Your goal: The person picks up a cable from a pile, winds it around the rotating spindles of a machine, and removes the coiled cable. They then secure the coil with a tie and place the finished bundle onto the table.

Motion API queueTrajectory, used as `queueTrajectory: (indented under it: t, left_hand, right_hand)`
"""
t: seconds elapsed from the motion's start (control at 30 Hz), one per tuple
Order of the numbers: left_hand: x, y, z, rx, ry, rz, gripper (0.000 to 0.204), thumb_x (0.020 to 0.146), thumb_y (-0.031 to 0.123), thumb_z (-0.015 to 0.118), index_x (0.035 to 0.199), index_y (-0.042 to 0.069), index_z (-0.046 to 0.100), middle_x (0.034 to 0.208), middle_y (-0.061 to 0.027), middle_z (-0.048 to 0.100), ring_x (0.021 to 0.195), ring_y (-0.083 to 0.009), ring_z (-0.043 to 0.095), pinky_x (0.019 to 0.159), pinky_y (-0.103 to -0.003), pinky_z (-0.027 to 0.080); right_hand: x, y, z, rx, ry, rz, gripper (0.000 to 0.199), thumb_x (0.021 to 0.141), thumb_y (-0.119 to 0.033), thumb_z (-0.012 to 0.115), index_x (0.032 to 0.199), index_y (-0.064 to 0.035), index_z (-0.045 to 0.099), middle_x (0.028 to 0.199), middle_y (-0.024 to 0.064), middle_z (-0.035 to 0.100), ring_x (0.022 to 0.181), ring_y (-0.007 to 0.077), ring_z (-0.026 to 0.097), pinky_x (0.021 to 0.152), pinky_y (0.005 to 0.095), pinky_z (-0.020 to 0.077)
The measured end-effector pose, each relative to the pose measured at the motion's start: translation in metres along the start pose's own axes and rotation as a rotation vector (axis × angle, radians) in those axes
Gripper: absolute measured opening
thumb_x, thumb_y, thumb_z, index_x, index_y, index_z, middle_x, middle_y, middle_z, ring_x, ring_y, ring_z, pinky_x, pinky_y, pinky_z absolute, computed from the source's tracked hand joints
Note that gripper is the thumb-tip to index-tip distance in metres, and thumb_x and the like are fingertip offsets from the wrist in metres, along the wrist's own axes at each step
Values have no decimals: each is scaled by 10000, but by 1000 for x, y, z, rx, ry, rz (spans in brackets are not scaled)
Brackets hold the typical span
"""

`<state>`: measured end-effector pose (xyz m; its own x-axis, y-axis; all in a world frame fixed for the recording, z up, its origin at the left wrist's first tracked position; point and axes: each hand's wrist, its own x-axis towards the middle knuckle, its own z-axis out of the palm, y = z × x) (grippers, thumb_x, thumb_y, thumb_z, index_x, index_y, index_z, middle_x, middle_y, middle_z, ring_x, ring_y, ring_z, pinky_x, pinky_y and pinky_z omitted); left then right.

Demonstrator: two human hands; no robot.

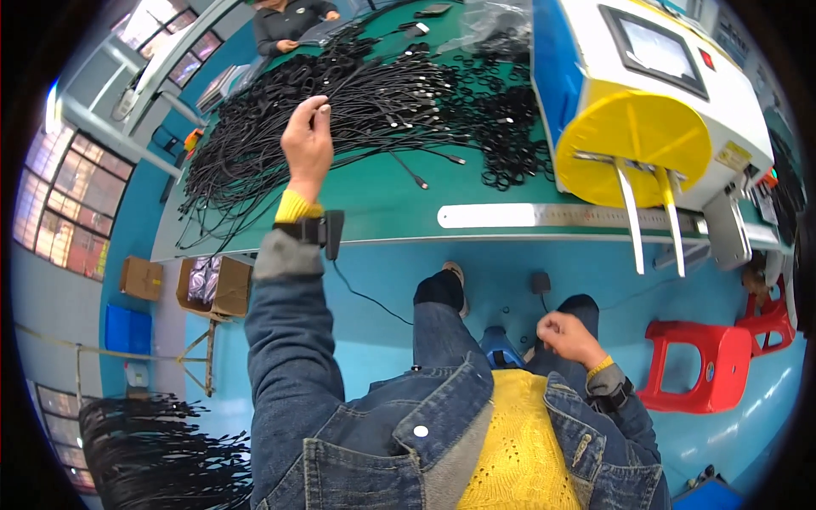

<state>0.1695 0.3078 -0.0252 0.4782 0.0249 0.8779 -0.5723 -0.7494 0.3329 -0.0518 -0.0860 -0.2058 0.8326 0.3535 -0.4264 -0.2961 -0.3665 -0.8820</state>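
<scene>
My left hand is raised over the near side of a large heap of black cables with pale metal plugs. Its fingers are drawn together, and whatever may be between them is too small to name. My right hand hangs above my lap, away from the table, its fingers curled in; any content is hidden. To the right of the cables lies a pile of small black loops. A steel ruler runs along the front edge of the green table.
A white and blue machine with a yellow disc and two prongs stands at the right. Red stools are beside me. Cardboard boxes and hanging cables are at the left. Across the table is another person.
</scene>
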Motion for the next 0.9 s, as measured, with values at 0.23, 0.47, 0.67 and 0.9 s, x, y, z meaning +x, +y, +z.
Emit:
queueTrajectory:
  t: [0.23,0.47,0.67,0.9]
  left_hand:
    - [-56,153,-16,-247,-296,351,168,738,-31,628,897,17,649,644,-65,540,522,-155,472,457,-255,376]
    - [-74,220,8,-327,-434,377,181,735,-37,625,903,23,653,622,-68,522,505,-156,465,449,-263,372]
    - [-61,268,49,-425,-484,189,151,776,25,626,926,15,650,618,-74,518,515,-159,471,478,-262,384]
    - [-50,267,94,-451,-434,55,136,787,60,632,913,16,656,635,-80,536,535,-161,489,511,-263,401]
  right_hand:
    - [-63,-91,-22,-315,989,-781,417,806,-135,646,1172,6,504,832,51,576,681,97,476,545,222,421]
    - [-99,-113,-55,-895,1190,-1068,424,704,-50,684,1104,13,557,852,108,580,725,224,535,581,297,452]
    - [-96,-116,-88,-986,1320,-901,299,682,-20,661,974,5,600,799,104,561,713,254,532,599,328,453]
    - [-38,-123,-126,-1053,1289,-749,97,744,-97,618,783,-22,569,743,92,548,722,252,550,595,337,455]
